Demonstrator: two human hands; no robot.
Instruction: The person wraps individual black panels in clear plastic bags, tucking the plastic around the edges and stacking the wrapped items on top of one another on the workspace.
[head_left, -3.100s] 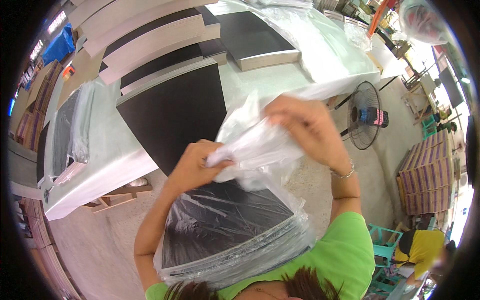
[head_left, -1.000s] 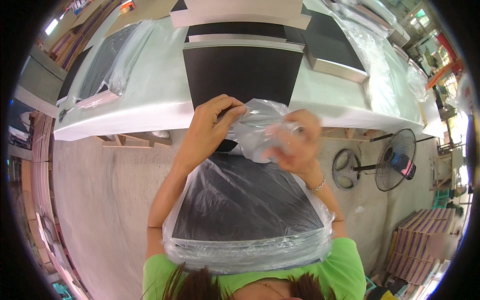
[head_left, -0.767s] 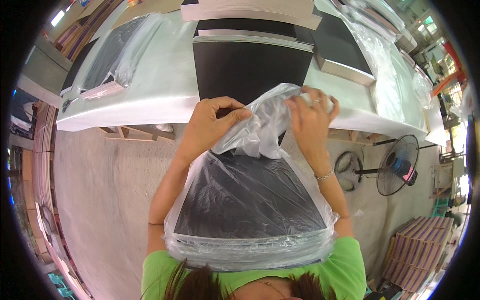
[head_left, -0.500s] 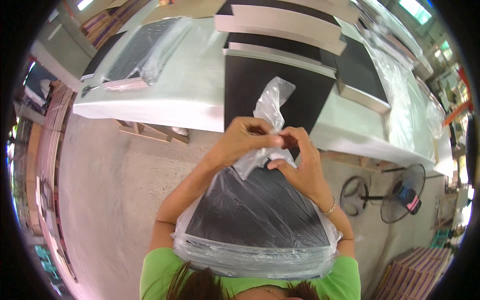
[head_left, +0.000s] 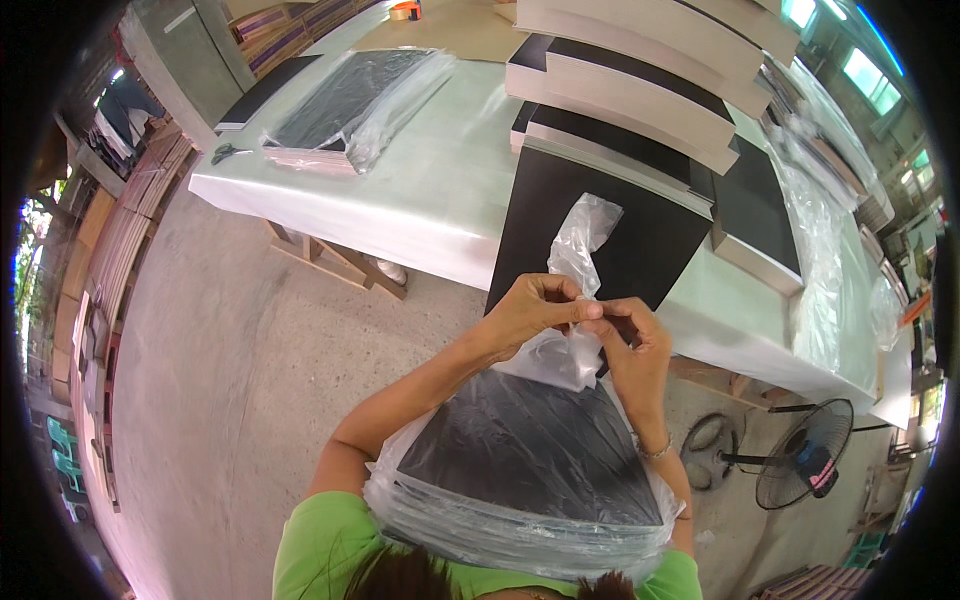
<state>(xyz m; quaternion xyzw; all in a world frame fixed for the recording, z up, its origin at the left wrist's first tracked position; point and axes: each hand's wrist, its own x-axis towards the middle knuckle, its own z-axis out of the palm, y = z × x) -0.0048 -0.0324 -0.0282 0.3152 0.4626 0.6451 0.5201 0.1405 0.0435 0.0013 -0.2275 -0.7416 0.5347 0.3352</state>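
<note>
A stack of black boards in a clear plastic bag (head_left: 530,450) leans close against my body. Its gathered neck rises between my hands, and the loose plastic end (head_left: 587,235) flops over a bare black board (head_left: 640,215) on the table. My left hand (head_left: 545,308) pinches the twisted neck between thumb and fingers. From the other side my right hand (head_left: 630,335) grips the same neck, its fingertips touching those of the left. Whether anything thin is wound round the neck there is too small to make out.
Black boards with pale edges (head_left: 640,90) rise in piles at the table's far middle. Another bagged stack (head_left: 350,100) lies at left on the white-covered table (head_left: 440,190), near scissors (head_left: 230,153). A standing fan (head_left: 800,455) is at right, below the table edge.
My right thumb, spread before, has come up to the neck, and both hands' fingertips now meet there. The whole view has shifted, so the table sits farther right and lower.
</note>
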